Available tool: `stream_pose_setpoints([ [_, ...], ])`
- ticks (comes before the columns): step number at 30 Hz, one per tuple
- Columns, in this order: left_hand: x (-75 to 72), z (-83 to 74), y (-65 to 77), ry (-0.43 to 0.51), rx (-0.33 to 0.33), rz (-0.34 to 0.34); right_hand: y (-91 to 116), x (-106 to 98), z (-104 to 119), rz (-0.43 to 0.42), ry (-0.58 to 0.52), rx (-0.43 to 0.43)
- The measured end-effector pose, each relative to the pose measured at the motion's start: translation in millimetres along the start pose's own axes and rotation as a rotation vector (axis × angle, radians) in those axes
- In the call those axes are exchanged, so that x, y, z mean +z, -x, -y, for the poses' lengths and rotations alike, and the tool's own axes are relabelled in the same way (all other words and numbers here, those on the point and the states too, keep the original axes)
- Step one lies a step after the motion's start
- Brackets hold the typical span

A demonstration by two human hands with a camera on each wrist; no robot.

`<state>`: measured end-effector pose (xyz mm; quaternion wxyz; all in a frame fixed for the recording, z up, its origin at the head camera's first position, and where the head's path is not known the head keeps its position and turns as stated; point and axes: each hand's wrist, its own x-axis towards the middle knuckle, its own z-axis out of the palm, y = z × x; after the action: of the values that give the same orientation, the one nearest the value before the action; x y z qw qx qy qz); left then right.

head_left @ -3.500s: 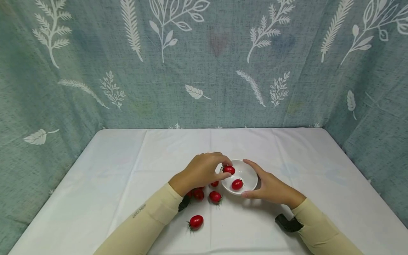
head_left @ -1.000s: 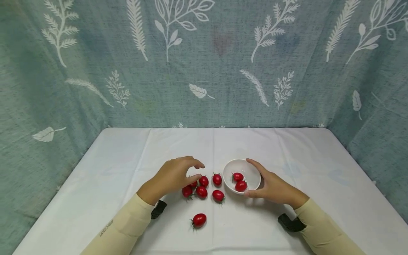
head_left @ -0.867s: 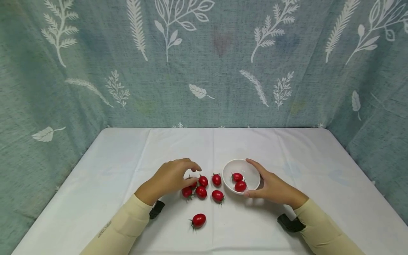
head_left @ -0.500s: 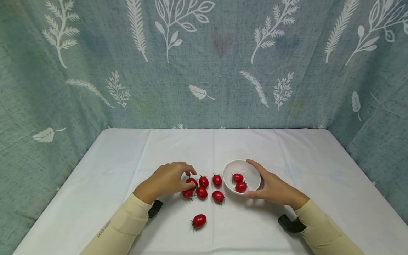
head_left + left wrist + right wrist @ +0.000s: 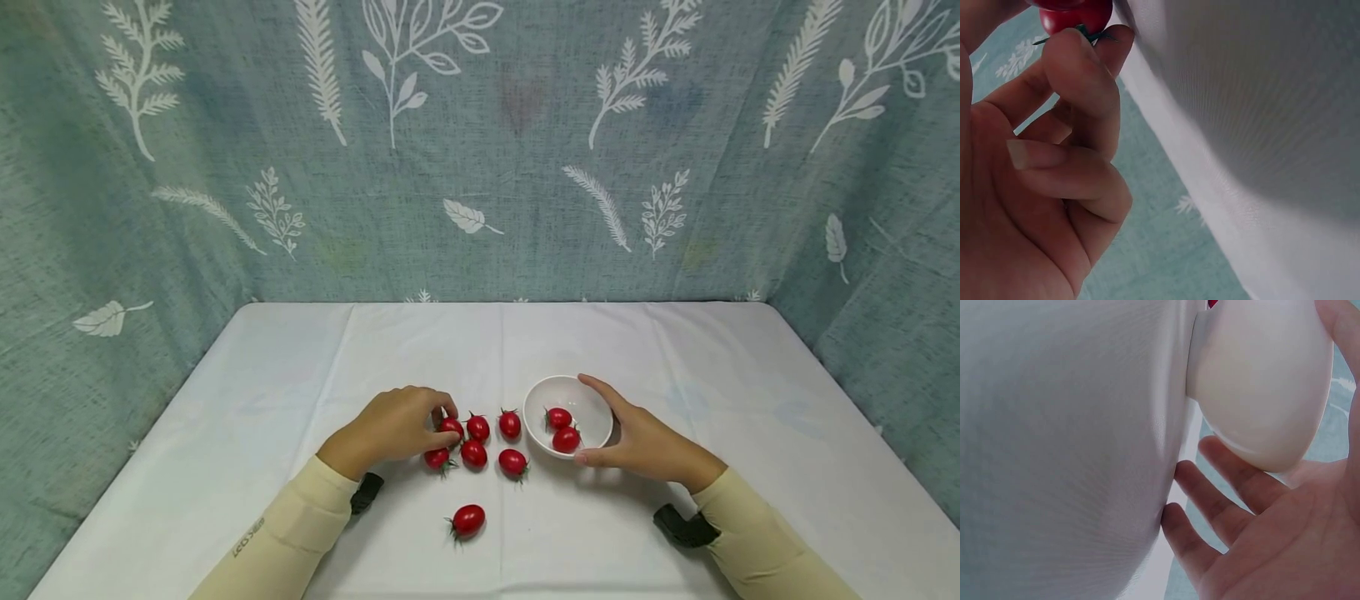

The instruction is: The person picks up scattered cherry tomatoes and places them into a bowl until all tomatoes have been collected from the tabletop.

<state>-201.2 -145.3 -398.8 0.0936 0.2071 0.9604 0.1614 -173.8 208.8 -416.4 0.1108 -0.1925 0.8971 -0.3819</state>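
Observation:
In the head view my left hand (image 5: 390, 425) pinches a cherry tomato (image 5: 451, 428) between thumb and fingers, at the left end of a loose group on the cloth. Its green stem shows against the fingertips in the left wrist view. Just below it lies another cherry tomato (image 5: 437, 459), close to the thumb. My right hand (image 5: 641, 437) grips the right side of a small white bowl (image 5: 592, 408), thumb near and index finger far along the rim. Two cherry tomatoes (image 5: 562, 429) lie inside. In the right wrist view the bowl's outer wall (image 5: 1260, 381) rests against that hand.
Between the left hand and the bowl are several cherry tomatoes, among them one nearest the bowl (image 5: 510, 424). A lone cherry tomato (image 5: 468, 521) lies nearer the front. White cloth (image 5: 405, 342) covers the table, and a green leaf-patterned curtain (image 5: 480, 167) surrounds it.
Earlier my left hand dropped a cherry tomato into the bowl, then moved left to the group. Its fingers have since lowered and closed on another one. The right hand stays at the bowl.

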Motion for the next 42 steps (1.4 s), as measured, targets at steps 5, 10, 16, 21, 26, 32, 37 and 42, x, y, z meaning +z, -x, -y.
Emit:
stream_pose_setpoints([
  [5, 0.7, 0.4, -0.3, -0.007, 0.008, -0.01, 1, 0, 0, -0.004, 0.003, -0.007],
  [10, -0.3, -1.2, 0.5, -0.005, 0.02, -0.029, 2, 0, 0, -0.005, 0.006, -0.002],
  [16, -5.0, -4.5, 1.9, -0.012, 0.031, -0.058, 2, 0, -1, -0.002, 0.011, 0.002],
  [21, -9.9, -7.6, 1.2, -0.015, 0.079, -0.103, 2, -1, -1, -0.008, 0.007, 0.022],
  [26, -13.7, -12.5, -0.7, 0.022, 0.135, -0.141, 1, -1, 0, -0.002, 0.001, 0.03],
  [32, -19.7, -29.9, -7.2, 0.043, 0.207, -0.181, -1, 0, -1, 0.0, 0.0, 0.019],
  [37, -22.7, -47.5, -15.6, 0.04, 0.27, -0.212, -1, 0, -2, -0.002, -0.009, 0.021],
  [42, -22.4, -60.8, -23.7, 0.033, 0.319, -0.218, -2, 1, -1, -0.006, -0.012, 0.025],
])
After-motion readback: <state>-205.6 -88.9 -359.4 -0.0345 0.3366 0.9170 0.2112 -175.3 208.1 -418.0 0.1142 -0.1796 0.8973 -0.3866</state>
